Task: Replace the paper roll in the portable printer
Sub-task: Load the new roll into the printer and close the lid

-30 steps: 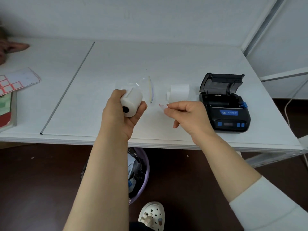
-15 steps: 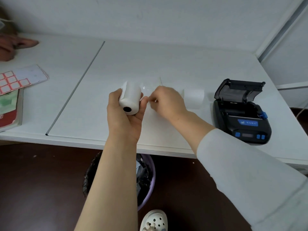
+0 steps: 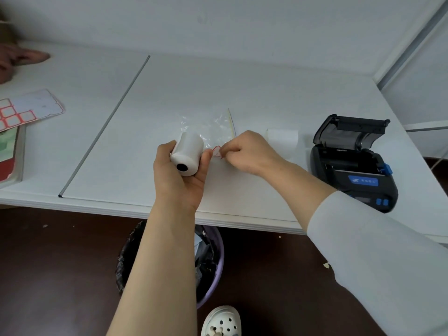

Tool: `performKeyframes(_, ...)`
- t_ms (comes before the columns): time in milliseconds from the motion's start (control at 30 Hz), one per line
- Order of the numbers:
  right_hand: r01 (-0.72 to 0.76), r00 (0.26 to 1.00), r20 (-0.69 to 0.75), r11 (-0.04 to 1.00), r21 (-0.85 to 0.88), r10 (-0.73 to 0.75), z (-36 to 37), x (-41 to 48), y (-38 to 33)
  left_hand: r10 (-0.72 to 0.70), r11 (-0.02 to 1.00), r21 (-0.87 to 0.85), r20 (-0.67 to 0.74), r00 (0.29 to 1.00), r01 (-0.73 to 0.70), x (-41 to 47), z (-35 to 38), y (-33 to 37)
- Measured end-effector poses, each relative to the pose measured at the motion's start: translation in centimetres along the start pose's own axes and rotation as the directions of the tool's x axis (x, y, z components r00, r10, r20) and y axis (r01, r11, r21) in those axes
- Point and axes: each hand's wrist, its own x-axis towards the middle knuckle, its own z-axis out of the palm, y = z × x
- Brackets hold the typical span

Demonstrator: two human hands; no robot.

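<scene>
My left hand (image 3: 180,177) grips a white paper roll (image 3: 188,151) with a dark core hole, held above the table's front part. My right hand (image 3: 247,151) pinches a small red-edged tab (image 3: 216,151) right beside the roll. A crumpled clear plastic wrapper (image 3: 208,128) lies on the table just behind the roll. A second white paper roll (image 3: 282,139) rests on the table right of my right hand. The black portable printer (image 3: 354,166), with blue buttons and its lid open, stands at the right of the white table (image 3: 169,93).
A sheet of red-bordered stickers (image 3: 26,112) and a book lie at the left edge. Another person's hand (image 3: 17,58) rests at the far left. A lined waste bin (image 3: 206,260) stands under the table near my shoe. A grey seam (image 3: 104,127) crosses the tabletop.
My right hand moved left from near the printer to the roll and now pinches the red-edged tab beside it. The left hand keeps its hold on the roll.
</scene>
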Motion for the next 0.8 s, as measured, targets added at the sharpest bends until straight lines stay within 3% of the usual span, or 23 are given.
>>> performKeyframes(133,-0.084,0.991,-0.073,0.937,0.338,0.115,-1.0,-1.1,-0.4,0.017,1.000,0.018,0.048,0.999,-0.018,-0.9,0.5,0.1)
performKeyframes(233,-0.061,0.974,-0.120,0.736,0.674,0.191,-2.1,-3.9,-0.8,-0.005,0.996,0.084,0.143,0.990,-0.007,-2.0,1.3,-0.3)
performKeyframes(300,-0.038,0.976,-0.102,0.614,0.788,0.192,-2.8,-6.1,-0.4,-0.061,0.987,0.161,0.217,0.974,0.026,-2.8,1.9,-1.0)
performKeyframes(433,-0.031,0.967,-0.092,0.468,0.883,0.237,-3.6,-9.8,0.7,-0.178,0.937,0.345,0.352,0.919,0.049,-4.0,2.5,-2.8)
performKeyframes(600,-0.062,0.946,-0.040,0.300,0.952,0.321,-4.7,-13.5,2.4,-0.281,0.847,0.526,0.322,0.904,0.076,-4.9,2.9,-4.7)
performKeyframes(700,-0.042,0.937,-0.079,0.334,0.942,0.340,-5.1,-14.9,3.3,-0.354,0.739,0.674,0.407,0.842,-0.015,-5.7,3.5,-5.8)
performKeyframes(800,-0.039,0.917,-0.116,0.376,0.926,0.381,-5.3,-15.8,4.2,-0.389,0.694,0.717,0.440,0.809,-0.056,-6.5,4.3,-6.8)
